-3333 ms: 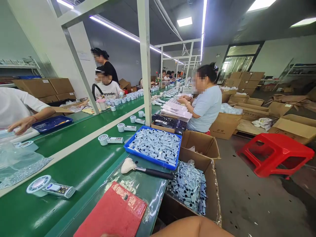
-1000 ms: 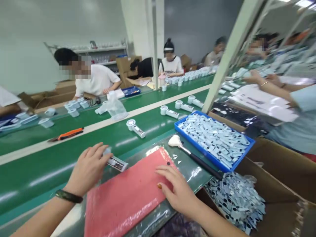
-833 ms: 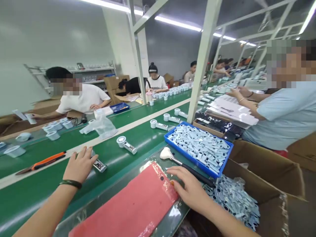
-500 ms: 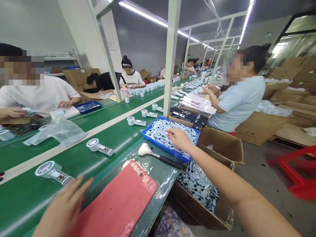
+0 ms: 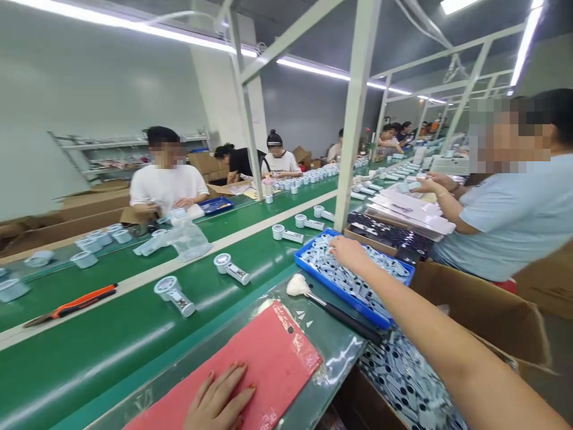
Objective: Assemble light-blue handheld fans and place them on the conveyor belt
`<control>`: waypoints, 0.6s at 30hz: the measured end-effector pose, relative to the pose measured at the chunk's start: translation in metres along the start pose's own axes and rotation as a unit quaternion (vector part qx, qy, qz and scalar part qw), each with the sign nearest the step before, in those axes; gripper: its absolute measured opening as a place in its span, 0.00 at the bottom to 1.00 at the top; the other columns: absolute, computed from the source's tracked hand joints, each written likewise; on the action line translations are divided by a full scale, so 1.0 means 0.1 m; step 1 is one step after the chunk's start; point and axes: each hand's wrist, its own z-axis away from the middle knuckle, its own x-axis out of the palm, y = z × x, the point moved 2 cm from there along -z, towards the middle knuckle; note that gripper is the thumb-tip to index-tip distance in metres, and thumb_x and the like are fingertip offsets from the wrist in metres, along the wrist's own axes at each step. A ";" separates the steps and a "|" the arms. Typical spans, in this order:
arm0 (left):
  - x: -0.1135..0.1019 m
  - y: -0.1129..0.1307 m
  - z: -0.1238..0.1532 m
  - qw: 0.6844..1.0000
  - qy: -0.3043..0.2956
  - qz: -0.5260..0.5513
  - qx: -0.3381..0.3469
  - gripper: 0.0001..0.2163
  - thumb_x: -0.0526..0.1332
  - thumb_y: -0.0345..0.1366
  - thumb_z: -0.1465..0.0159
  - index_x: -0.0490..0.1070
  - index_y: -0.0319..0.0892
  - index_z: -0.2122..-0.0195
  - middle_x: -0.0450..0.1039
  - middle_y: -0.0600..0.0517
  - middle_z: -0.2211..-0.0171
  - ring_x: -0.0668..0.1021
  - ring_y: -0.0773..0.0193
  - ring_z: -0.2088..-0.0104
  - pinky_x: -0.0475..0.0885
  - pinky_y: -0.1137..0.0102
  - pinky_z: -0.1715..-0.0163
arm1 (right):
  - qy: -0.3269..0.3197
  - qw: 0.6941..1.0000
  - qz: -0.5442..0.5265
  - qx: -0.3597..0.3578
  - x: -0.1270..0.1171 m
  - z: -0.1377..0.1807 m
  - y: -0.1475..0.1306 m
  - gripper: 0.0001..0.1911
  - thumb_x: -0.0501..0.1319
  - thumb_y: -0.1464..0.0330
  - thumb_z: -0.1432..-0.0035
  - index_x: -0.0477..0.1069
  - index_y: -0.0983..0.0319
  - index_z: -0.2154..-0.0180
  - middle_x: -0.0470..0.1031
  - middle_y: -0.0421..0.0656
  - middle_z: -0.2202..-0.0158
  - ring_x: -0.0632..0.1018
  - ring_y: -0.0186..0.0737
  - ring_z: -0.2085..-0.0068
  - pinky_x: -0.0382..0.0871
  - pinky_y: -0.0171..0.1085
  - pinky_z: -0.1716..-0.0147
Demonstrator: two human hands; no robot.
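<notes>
My left hand lies flat and open on the red mat at the near edge of the bench. My right hand reaches out over the blue tray of small pale blue parts, its fingers curled down among them; what they hold, if anything, is hidden. A brush with a white head and black handle lies between the mat and the tray. A handheld fan rests on the green conveyor belt just beyond the mat.
More fans stand spaced along the belt, and an orange cutter lies at the left. A cardboard box of bagged parts sits below the tray. A person in light blue sits at the right; other workers sit across the belt. White posts rise from the bench.
My left hand has let go of the fan on the belt and come down flat on the red mat. My right hand has left the mat and reached into the blue tray.
</notes>
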 end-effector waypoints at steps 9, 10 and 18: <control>-0.40 0.29 -0.11 0.937 -0.055 0.215 -0.268 0.19 0.54 0.30 0.31 0.72 0.49 0.42 0.75 0.47 0.42 0.76 0.60 0.41 0.72 0.63 0.38 | -0.136 0.907 -0.196 -0.348 0.28 0.95 -1.43 0.16 0.56 0.78 0.42 0.76 0.57 0.57 0.76 0.42 0.61 0.77 0.41 0.62 0.69 0.36 0.61; -0.45 0.32 -0.13 0.911 -0.038 0.246 -0.328 0.18 0.55 0.31 0.31 0.73 0.47 0.43 0.76 0.46 0.44 0.77 0.59 0.42 0.73 0.63 0.39 | -0.157 0.884 -0.196 -0.395 0.40 1.07 -1.63 0.16 0.55 0.79 0.44 0.76 0.57 0.59 0.75 0.43 0.61 0.77 0.42 0.61 0.70 0.38 0.60; -0.27 0.14 0.08 0.676 0.120 0.380 -0.620 0.21 0.61 0.27 0.41 0.78 0.40 0.46 0.82 0.45 0.54 0.83 0.58 0.56 0.79 0.65 0.52 | -0.254 0.762 -0.256 -0.538 1.54 1.28 -2.46 0.12 0.58 0.60 0.35 0.79 0.53 0.57 0.78 0.47 0.52 0.81 0.48 0.53 0.78 0.39 0.58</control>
